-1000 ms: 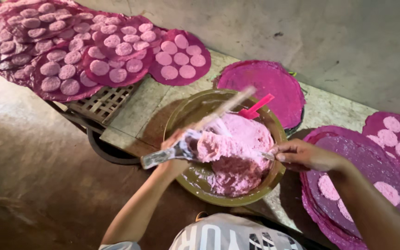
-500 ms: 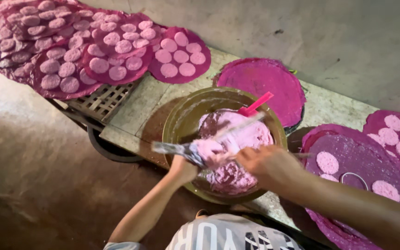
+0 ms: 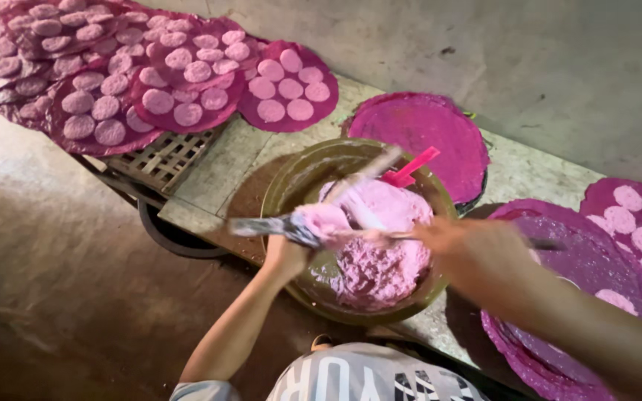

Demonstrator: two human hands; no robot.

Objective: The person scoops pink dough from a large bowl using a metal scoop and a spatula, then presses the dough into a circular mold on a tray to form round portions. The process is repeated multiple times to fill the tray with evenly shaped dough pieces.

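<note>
From the head camera, looking down: a wide olive-green bowl (image 3: pixel 291 186) sits on a stone slab, near the person's chest; it holds a mound of pink dough (image 3: pixel 380 252), heaped toward the right and near side; a bright pink scoop (image 3: pixel 410 167) leans at the bowl's far rim.

The left hand (image 3: pixel 285 256), at the bowl's left rim, is clenched around a flat metal spatula (image 3: pixel 261 226); the blade carries a lump of pink dough (image 3: pixel 325 219) just above the bowl. The right hand (image 3: pixel 477 249), blurred with motion at the bowl's right edge, appears closed on a thin stick-like tool (image 3: pixel 380 236) that runs across to the lump; the exact grip cannot be told.

Round magenta mats lie about: a bare one (image 3: pixel 425 130) just beyond the bowl; one to the right (image 3: pixel 581 256), mostly bare; others far left (image 3: pixel 187 82) covered with pale pink discs (image 3: pixel 176 58), set apart in neat rings.

To portion well, I judge the spatula should stay level and over the bowl so crumbs fall back in; the thin tool should cut the lump cleanly at the blade's edge; each piece wants the same bulk as the discs already laid.
</note>
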